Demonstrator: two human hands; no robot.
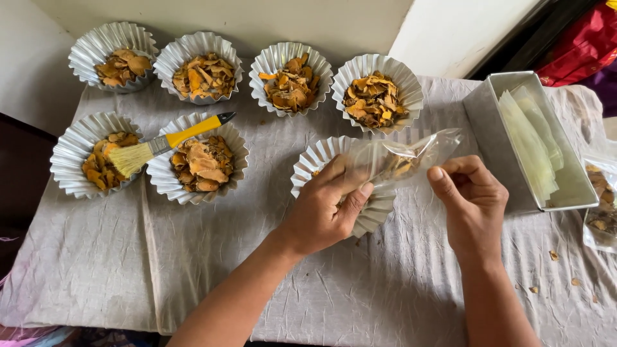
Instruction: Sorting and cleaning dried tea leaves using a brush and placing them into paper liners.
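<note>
Both forearms were bare from the elbows down; no sleeve, cuff or glove showed anywhere in the head view. The left hand, coming in from seven o'clock, wore no ring, watch or band. The right hand, coming in from five o'clock, was just as plain at wrist and knuckles. The fingers had short, unpainted nails, the thumbnails showing clearest. Neither arm carried any marking.

Table draped in a creased grey cloth, lit by soft, even daylight. Beyond the far edge, a pale cream wall. Far right, a white panel beside a dark strip, then red fabric. Far left, dark furniture.
</note>
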